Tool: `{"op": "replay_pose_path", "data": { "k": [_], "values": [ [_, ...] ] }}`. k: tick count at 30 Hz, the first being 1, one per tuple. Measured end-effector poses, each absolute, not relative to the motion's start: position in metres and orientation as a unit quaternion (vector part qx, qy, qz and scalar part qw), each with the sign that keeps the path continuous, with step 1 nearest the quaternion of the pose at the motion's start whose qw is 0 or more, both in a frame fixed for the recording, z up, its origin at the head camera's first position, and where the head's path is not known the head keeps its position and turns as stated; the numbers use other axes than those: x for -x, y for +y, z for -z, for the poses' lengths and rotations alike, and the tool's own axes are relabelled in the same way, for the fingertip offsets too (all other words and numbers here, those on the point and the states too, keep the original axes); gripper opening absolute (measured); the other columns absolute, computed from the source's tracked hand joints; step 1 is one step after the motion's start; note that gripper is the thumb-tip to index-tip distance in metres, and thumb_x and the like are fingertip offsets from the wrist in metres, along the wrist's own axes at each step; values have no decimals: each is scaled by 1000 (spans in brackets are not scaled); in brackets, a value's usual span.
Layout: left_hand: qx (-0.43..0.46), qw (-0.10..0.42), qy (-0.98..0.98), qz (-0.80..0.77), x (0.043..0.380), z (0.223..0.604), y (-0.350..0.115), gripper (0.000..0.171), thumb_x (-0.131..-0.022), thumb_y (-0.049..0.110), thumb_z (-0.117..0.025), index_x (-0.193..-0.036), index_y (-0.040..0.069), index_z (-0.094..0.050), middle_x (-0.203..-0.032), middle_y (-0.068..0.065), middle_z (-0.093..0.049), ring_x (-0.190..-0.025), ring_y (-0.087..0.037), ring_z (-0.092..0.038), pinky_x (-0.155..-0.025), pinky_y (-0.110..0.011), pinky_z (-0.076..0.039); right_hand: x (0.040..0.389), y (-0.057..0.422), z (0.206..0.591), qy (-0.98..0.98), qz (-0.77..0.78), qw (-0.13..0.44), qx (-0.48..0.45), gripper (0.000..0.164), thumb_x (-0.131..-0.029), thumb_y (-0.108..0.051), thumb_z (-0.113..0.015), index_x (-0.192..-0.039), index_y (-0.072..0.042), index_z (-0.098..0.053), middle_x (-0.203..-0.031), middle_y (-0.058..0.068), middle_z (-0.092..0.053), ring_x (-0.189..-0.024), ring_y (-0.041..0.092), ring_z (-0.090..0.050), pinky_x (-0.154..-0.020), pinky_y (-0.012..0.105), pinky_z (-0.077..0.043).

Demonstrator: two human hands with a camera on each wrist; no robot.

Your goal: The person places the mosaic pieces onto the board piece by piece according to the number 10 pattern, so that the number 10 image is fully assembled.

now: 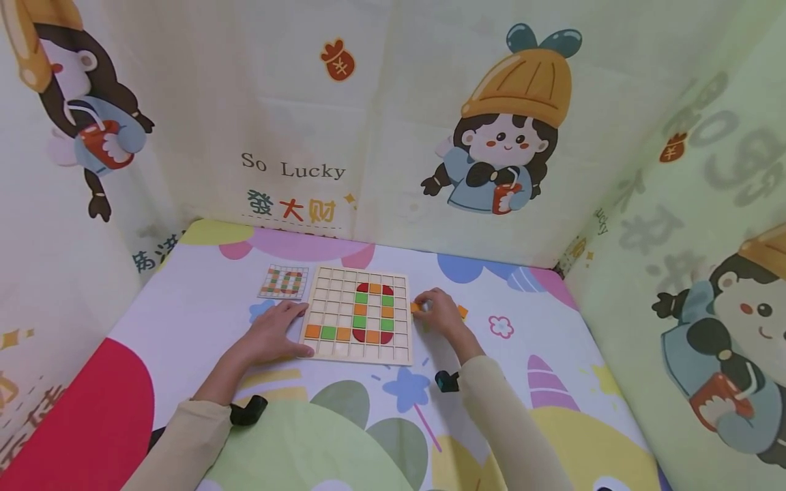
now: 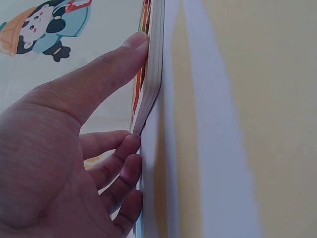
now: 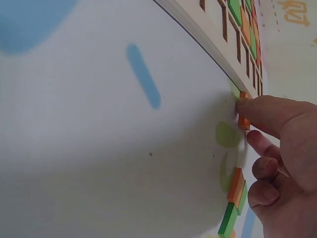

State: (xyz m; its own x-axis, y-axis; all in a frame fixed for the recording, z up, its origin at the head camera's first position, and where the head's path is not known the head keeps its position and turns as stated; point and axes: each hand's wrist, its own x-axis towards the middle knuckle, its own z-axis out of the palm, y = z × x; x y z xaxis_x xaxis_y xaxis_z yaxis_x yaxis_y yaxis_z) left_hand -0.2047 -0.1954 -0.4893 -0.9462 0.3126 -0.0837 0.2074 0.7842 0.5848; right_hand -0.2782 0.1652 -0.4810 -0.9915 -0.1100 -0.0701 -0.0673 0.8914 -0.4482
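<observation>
A wooden grid board (image 1: 331, 300) lies on the table, with red, orange and green tiles forming a tall ring and a short row at lower left. My left hand (image 1: 273, 332) rests at the board's left side, thumb near the front corner and fingertips along the edge, as the left wrist view also shows. Just off the right edge, my right hand (image 1: 439, 314) pinches an orange tile (image 3: 244, 122), with the thumb over it and the other fingers bent. Behind that hand lie loose orange and green tiles (image 3: 228, 219).
A small pattern card (image 1: 283, 281) with coloured squares lies beyond the left hand, beside the board. The tablecloth (image 1: 381, 450) has bright printed shapes. Printed curtains (image 1: 393, 136) stand at the back and both sides. Dark wrist-worn pieces (image 1: 248, 411) sit at the cuffs.
</observation>
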Motion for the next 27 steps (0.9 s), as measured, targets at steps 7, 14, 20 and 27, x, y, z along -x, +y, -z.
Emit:
{"op": "replay_pose_path", "data": {
  "k": [7,14,20,27],
  "values": [
    [-138,84,942,-295,205,489,-195,99,-70,54,-81,-147,10,-38,-147,-18,-38,-130,-41,-39,-102,-62,-36,279,167,476,973,219,58,52,26,-84,-15,-73,-110,-10,-71,-105,5,-65,-100,23,-54,-96,40,-46],
    [-138,87,941,-295,205,489,-195,99,-70,53,-81,-147,9,-39,-147,-19,-38,-130,-43,-38,-102,-63,-35,278,168,477,974,213,71,36,24,-82,-19,-75,-105,-11,-72,-101,3,-65,-97,22,-54,-92,39,-49],
    [-138,88,941,-295,205,490,-195,99,-70,53,-81,-147,9,-38,-147,-19,-38,-130,-43,-38,-102,-63,-35,277,169,480,976,204,64,37,26,-81,-20,-76,-103,-9,-72,-99,4,-64,-95,22,-55,-91,38,-49],
    [-137,86,941,-296,205,489,-195,99,-70,53,-81,-147,9,-38,-147,-19,-38,-130,-43,-38,-102,-64,-34,274,174,481,973,222,44,43,24,-77,-18,-75,-99,-8,-72,-97,4,-64,-91,22,-55,-89,37,-47]
  ]
}}
